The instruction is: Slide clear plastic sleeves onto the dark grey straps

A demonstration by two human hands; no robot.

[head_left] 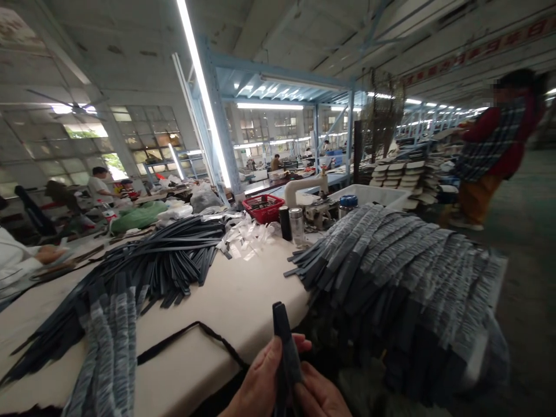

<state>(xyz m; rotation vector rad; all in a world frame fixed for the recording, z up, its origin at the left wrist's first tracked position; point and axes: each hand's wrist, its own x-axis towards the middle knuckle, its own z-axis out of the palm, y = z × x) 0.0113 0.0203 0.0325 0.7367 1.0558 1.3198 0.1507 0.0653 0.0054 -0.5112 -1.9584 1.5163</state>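
Note:
Between my two hands a dark strap (pixel 283 330) stands nearly upright, just off the front edge of the pale table (pixel 208 336). My left hand (pixel 258 376) grips it with the thumb pressed along its side. Lower down, the fingers of my right hand (pixel 319 391) pinch the strap's other side. A greyish wrapped part of the strap shows by my right fingers. To the left lie a heap of loose dark straps (pixel 174 249) and several straps in crinkled clear wrapping (pixel 108 347). On the right rises a large pile of wrapped straps (pixel 403 260).
A black cord (pixel 195 325) crosses the tabletop. Behind are white scraps (pixel 249 234), a red basket (pixel 264 207), a dark bottle (pixel 285 223), a clear jar (pixel 296 226) and a sewing machine (pixel 321 202). Someone's hand (pixel 50 255) shows at far left; a person (pixel 495 145) stands at right.

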